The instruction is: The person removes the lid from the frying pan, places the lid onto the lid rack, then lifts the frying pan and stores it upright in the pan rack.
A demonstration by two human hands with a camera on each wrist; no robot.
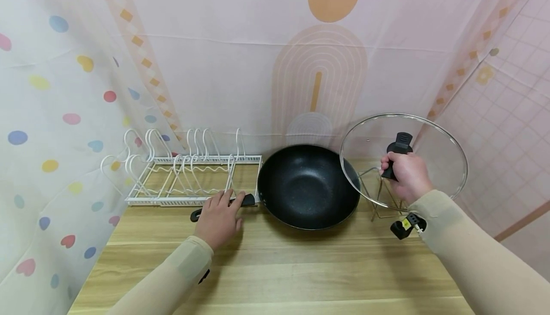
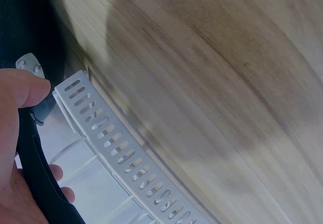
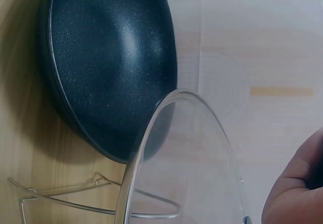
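Observation:
A black wok [image 1: 307, 186] stands on the wooden table in the middle of the head view. My left hand [image 1: 219, 219] holds its long black handle [image 2: 40, 178]; in the left wrist view the thumb lies on one side and fingertips show on the other. To the right, my right hand [image 1: 408, 172] grips the black knob [image 1: 403, 143] of a clear glass lid [image 1: 365, 136] with a metal rim. Tilted up, the lid is in front of a gold wire stand [image 1: 373, 215]. Whether the lid touches the stand or the wok cannot be told.
A white wire rack [image 1: 180, 203] with several upright loops stands left of the wok, close behind its handle. Patterned curtains [image 1: 223, 76] hang behind and at both sides. Bare wooden tabletop [image 1: 301, 272] lies in front of the wok.

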